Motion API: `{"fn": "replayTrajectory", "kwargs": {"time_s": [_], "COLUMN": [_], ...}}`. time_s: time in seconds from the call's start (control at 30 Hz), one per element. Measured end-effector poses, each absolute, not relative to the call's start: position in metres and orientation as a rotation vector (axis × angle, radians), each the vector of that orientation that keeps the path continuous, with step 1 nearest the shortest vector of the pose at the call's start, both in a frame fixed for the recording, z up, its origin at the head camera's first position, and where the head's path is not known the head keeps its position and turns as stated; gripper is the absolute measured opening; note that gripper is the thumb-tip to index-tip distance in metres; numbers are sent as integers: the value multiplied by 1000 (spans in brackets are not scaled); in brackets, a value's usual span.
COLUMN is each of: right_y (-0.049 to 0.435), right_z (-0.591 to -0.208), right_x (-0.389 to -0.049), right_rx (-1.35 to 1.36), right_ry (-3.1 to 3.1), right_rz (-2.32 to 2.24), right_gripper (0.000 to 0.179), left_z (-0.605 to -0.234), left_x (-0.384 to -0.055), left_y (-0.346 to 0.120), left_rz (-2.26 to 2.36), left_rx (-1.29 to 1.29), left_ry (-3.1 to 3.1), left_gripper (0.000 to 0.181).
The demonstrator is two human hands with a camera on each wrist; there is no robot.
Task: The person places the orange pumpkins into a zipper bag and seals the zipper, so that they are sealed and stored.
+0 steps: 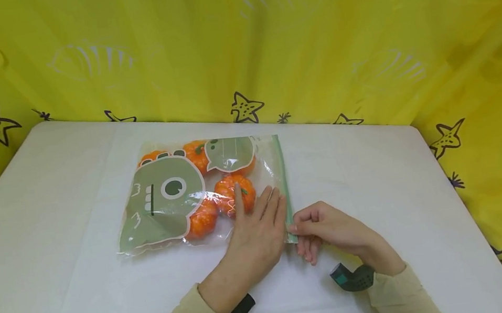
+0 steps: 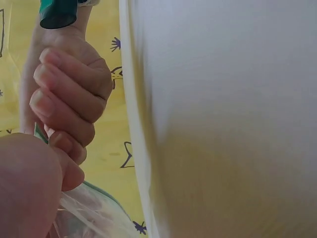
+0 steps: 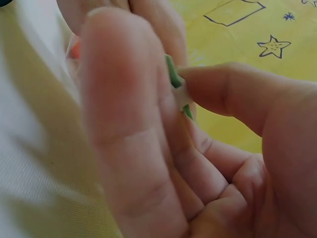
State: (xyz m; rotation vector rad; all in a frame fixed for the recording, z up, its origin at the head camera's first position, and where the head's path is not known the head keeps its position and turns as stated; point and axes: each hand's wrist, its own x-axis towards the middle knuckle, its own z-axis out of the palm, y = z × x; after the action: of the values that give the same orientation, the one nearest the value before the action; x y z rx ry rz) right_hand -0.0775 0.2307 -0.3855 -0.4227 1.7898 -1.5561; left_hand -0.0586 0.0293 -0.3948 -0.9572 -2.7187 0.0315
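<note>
A clear zip bag (image 1: 261, 163) printed with a green cartoon monster lies flat, its green zip edge (image 1: 283, 173) at the right. Several orange toy pumpkins (image 1: 235, 193) show through the plastic. My left hand (image 1: 256, 232) rests on the bag's right part with fingers straight, the index finger over one pumpkin. At the near corner of the zip edge, my right hand (image 1: 332, 228) pinches a small whitish zip slider (image 3: 182, 98) between thumb and finger. Its other fingers are curled in the left wrist view, where the right hand (image 2: 74, 94) appears beside the bag (image 2: 89, 213).
The bag lies on a white-covered table (image 1: 48, 204). A yellow curtain (image 1: 199, 52) with drawn stars and fish hangs behind and at the sides. Dark wrist devices (image 1: 354, 276) show at both wrists, below the hands.
</note>
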Motion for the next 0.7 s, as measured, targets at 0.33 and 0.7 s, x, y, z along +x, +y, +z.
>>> {"fn": "replayTrajectory", "kwargs": {"time_s": [0.33, 0.7], "right_y": [230, 229], "right_z": [-387, -393], "right_x": [-80, -86], "right_rx": [-334, -198], "right_ry": [1819, 1823], "right_rz": [-1590, -1646], "right_gripper": [33, 26], "left_z": [-394, -391], "left_x": [-57, -56], "left_y": [31, 31], "left_rz": [50, 68], "left_rx": [-950, -965], "left_ry": [-2725, -2742], "left_gripper": [51, 51]}}
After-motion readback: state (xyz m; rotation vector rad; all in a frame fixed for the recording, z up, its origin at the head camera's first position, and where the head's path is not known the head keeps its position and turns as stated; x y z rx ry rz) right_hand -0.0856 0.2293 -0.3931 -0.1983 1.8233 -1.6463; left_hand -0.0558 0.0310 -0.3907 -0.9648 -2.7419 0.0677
